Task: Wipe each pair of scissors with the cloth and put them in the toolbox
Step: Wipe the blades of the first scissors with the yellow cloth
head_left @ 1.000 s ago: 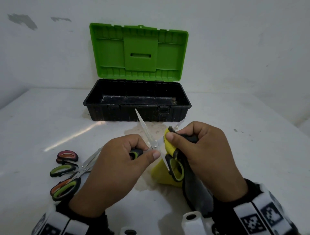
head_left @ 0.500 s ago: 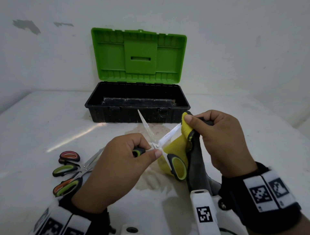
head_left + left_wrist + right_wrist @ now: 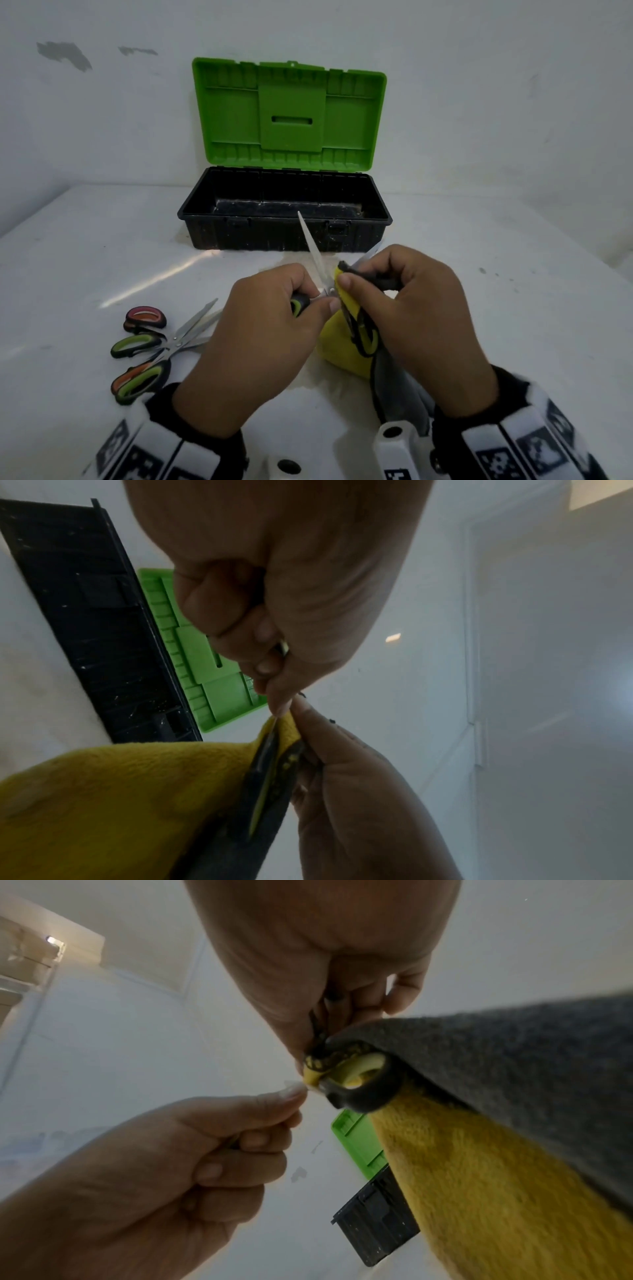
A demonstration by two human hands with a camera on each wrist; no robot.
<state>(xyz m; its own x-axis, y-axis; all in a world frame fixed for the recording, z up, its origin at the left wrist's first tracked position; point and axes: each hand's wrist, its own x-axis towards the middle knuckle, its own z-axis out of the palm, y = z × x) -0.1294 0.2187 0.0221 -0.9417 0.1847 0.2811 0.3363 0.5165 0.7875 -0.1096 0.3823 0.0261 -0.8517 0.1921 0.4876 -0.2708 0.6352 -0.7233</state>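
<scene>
Scissors [image 3: 317, 263], stiff and sharp-bladed, look safest held by the handles. Left hand [image 3: 260, 346] grips one handle; right hand [image 3: 411, 315] pinches the soft yellow-and-grey cloth [image 3: 342, 349] around a blade.

There are three pairs of scissors, one held open [image 3: 313, 260] and two lying on the table [image 3: 161, 337] [image 3: 147, 375], one yellow-and-grey cloth [image 3: 342, 356], one open toolbox [image 3: 284, 219], and two hands [image 3: 260, 349] [image 3: 414, 318].
</scene>
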